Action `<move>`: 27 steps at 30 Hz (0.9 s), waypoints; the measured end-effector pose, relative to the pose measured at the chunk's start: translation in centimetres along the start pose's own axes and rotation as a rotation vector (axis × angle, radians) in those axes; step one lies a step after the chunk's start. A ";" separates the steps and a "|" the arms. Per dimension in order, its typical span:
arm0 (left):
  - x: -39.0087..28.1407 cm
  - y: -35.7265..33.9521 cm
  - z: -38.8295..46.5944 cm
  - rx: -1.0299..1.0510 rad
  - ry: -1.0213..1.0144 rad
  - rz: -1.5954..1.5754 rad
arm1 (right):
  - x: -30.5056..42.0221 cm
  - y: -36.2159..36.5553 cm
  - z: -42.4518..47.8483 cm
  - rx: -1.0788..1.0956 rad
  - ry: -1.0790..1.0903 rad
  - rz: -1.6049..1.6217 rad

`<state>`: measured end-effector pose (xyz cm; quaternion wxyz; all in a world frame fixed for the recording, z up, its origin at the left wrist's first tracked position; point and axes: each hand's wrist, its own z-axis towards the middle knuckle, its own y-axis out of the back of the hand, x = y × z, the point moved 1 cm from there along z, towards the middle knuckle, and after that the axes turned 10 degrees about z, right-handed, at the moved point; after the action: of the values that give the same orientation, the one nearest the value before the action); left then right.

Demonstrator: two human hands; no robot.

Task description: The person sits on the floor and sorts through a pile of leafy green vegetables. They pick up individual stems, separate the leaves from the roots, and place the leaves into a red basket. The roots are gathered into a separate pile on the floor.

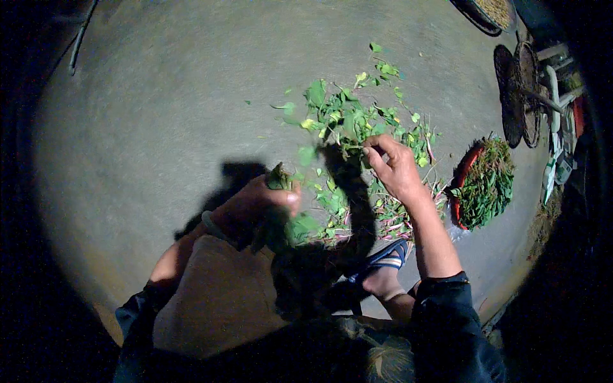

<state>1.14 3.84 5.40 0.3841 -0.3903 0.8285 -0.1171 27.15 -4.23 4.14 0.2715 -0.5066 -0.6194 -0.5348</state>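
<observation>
My left hand (pixel 275 196), partly in shadow, is closed around a bunch of leafy greens (pixel 302 227) above my lap. Its leaves hang down past the fingers. My right hand (pixel 385 160) is over the loose leaves, thumb and forefinger pinched on a small wilted leafy piece (pixel 352 147). Beneath both hands, green and yellowing leaves (pixel 335 107) lie scattered on the grey floor (pixel 158 110). Pinkish-red stems (pixel 395 218) are spread among leaves near my sandalled foot (pixel 385 280).
A red basin or basket (pixel 463 179) heaped with greens (pixel 488 191) stands at the right. Beyond it are round dark woven trays (pixel 510 95) and a pan holding pale beans or grains (pixel 495 12). A thin stick (pixel 81 40) is at the upper left.
</observation>
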 end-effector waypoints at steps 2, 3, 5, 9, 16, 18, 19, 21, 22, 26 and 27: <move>-0.9 -0.7 0.0 0.005 0.003 -0.020 | -4.2 0.1 -1.8 0.045 0.019 -0.329; -0.8 -0.6 0.1 0.010 -0.015 0.025 | -4.4 -0.5 -1.7 0.081 0.040 -0.480; -0.5 -0.3 0.6 0.020 -0.049 0.112 | -3.9 -0.4 -2.6 -0.044 -0.040 -0.132; 0.0 -0.3 0.4 -0.014 -0.011 0.017 | -2.8 -0.5 -4.0 -0.100 -0.279 0.520; -1.0 1.0 1.1 -0.012 -0.044 0.231 | -1.2 -0.7 -5.1 -0.165 -0.410 1.214; -1.4 1.0 1.1 -0.022 -0.102 0.284 | -1.2 -1.1 -5.1 -0.094 -0.367 1.194; -1.7 1.1 1.3 -0.003 -0.183 0.321 | -1.0 -1.3 -5.0 -0.060 -0.345 1.182; -2.3 0.4 1.3 -0.008 -0.273 0.393 | 0.2 -1.6 -5.1 -0.009 -0.380 1.013; -2.9 -0.4 1.5 -0.022 -0.282 0.425 | 0.4 -1.9 -5.2 0.017 -0.377 0.914; -3.1 -1.8 2.7 0.015 -0.276 0.595 | 2.6 -2.7 -5.4 0.088 -0.352 0.765; -2.7 -1.9 2.7 0.004 -0.277 0.614 | 3.1 -3.0 -5.4 0.112 -0.333 0.761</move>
<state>5.21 4.86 6.01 0.5110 -0.1340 0.8472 0.0568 22.22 -7.98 7.25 0.3729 -0.7633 -0.4517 -0.2725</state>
